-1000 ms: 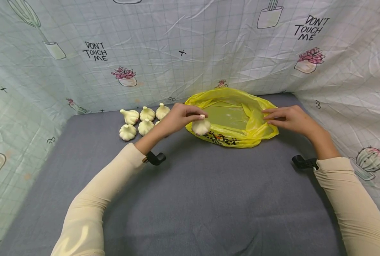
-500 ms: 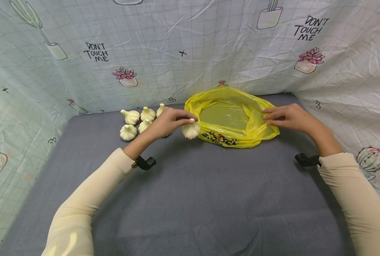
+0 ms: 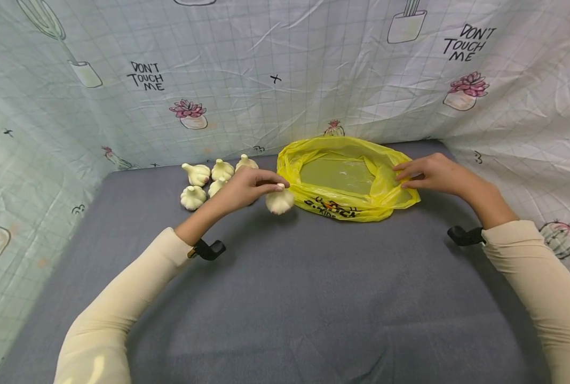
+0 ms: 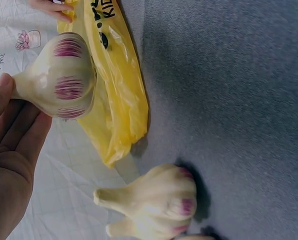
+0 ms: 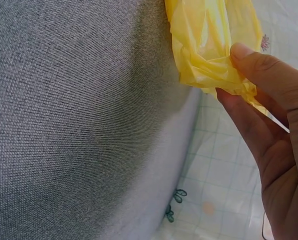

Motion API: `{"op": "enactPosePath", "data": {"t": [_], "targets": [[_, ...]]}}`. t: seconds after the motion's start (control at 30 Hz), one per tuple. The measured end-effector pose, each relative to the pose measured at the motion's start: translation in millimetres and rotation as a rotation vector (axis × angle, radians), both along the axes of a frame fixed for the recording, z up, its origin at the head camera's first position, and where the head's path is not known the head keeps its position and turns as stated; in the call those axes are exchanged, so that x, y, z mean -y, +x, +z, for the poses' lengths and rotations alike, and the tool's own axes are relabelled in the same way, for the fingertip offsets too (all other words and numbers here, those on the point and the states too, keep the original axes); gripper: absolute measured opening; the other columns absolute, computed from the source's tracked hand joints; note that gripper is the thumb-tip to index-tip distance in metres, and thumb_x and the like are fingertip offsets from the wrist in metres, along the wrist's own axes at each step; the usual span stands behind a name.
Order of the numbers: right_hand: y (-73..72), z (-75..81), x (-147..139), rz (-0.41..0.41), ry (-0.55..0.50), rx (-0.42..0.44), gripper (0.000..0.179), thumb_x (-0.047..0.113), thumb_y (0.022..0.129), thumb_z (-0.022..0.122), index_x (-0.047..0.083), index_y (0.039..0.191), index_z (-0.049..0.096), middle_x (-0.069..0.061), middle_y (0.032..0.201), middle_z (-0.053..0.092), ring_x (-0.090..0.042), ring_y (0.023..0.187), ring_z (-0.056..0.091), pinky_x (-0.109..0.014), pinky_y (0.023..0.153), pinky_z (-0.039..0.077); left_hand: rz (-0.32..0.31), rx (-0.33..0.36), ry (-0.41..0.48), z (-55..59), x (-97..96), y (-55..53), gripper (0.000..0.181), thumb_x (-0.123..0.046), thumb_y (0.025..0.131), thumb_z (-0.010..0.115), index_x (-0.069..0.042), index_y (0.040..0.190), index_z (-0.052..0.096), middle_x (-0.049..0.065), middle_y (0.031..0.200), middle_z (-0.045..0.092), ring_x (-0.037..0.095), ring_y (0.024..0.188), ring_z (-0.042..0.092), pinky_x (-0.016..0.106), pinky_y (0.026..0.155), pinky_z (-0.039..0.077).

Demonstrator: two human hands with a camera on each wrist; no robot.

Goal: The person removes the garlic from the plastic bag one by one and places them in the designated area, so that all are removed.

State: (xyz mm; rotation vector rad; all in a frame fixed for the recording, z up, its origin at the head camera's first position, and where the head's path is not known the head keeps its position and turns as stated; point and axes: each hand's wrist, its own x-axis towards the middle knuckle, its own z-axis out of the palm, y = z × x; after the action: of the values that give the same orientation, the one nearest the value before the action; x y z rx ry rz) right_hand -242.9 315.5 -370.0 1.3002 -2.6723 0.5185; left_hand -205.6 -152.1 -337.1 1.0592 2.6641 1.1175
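My left hand pinches a garlic bulb by its stem, just left of the yellow plastic bag. In the left wrist view the bulb shows purple streaks, with thumb and fingers at its neck. The bag's mouth gapes upward. Its right edge is pinched between the thumb and fingers of my right hand, as the right wrist view shows on the crumpled plastic. More garlic bulbs stand in two rows at the left, some partly hidden behind my left hand.
A grey cloth covers the table. Behind and at the sides hangs a white curtain printed with potted plants and lettering. Each wrist wears a black strap with a camera mount.
My left hand has moved left and slightly toward me with the garlic bulb, away from in front of the bag. My right hand keeps its hold on the bag's edge.
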Motion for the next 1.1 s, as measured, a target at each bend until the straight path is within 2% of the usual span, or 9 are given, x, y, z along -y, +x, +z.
{"op": "enactPosePath", "data": {"t": [0.13,0.33,0.5,0.7,0.83,1.1], "targets": [[-0.4,-0.4,0.4,-0.014,0.006,0.011,0.024,0.004,0.08,0.084,0.006,0.104,0.081,-0.016,0.117,0.073,-0.008,0.077,0.072,-0.032,0.063,0.059,0.002,-0.016,-0.004,-1.1,8.3,3.8,0.02,-0.02,0.099,0.068,-0.014,0.115,0.079,-0.003,0.106,0.077,0.013,0.074,0.056,0.027,0.064,0.044],[-1.2,-0.9,2.9,-0.021,0.003,0.027,0.024,0.006,0.081,0.085,0.007,0.104,0.081,-0.016,0.118,0.073,-0.01,0.077,0.073,-0.029,0.063,0.059,0.031,-0.006,0.001,-3.0,24.2,10.0,0.02,-0.021,0.099,0.067,-0.015,0.115,0.079,-0.005,0.105,0.076,0.017,0.078,0.061,0.024,0.063,0.045],[-0.6,0.7,4.2,-0.032,-0.003,0.036,0.023,0.006,0.082,0.084,0.007,0.105,0.081,-0.015,0.12,0.073,-0.011,0.078,0.074,-0.03,0.064,0.059,0.057,0.024,0.01,-3.8,38.2,17.3,0.02,-0.021,0.099,0.068,-0.014,0.114,0.079,-0.006,0.107,0.076,0.011,0.088,0.066,0.023,0.069,0.051],[2.5,-1.1,3.4,-0.035,-0.026,0.034,0.024,0.001,0.081,0.083,0.004,0.105,0.08,-0.017,0.119,0.072,-0.012,0.079,0.074,-0.033,0.065,0.06,0.059,-0.004,-0.027,-5.9,54.8,25.3,0.019,-0.017,0.097,0.071,-0.013,0.113,0.08,-0.006,0.107,0.077,0.008,0.098,0.069,0.022,0.077,0.054],[4.3,-2.7,2.8,-0.041,-0.031,0.029,0.023,0.001,0.082,0.083,0.004,0.105,0.08,-0.017,0.12,0.072,-0.014,0.08,0.074,-0.035,0.065,0.06,0.069,-0.022,-0.047,-7.0,68.0,31.7,0.019,-0.017,0.097,0.071,-0.013,0.113,0.08,-0.006,0.107,0.077,0.008,0.099,0.069,0.021,0.077,0.053],[6.0,-4.5,1.0,-0.066,-0.024,0.012,0.023,0.003,0.082,0.083,0.006,0.105,0.081,-0.015,0.121,0.072,-0.014,0.08,0.074,-0.036,0.066,0.061,0.129,-0.037,-0.089,-11.3,104.4,44.4,0.019,-0.017,0.099,0.068,-0.015,0.115,0.079,-0.004,0.108,0.077,0.005,0.095,0.069,0.019,0.074,0.051]]}}
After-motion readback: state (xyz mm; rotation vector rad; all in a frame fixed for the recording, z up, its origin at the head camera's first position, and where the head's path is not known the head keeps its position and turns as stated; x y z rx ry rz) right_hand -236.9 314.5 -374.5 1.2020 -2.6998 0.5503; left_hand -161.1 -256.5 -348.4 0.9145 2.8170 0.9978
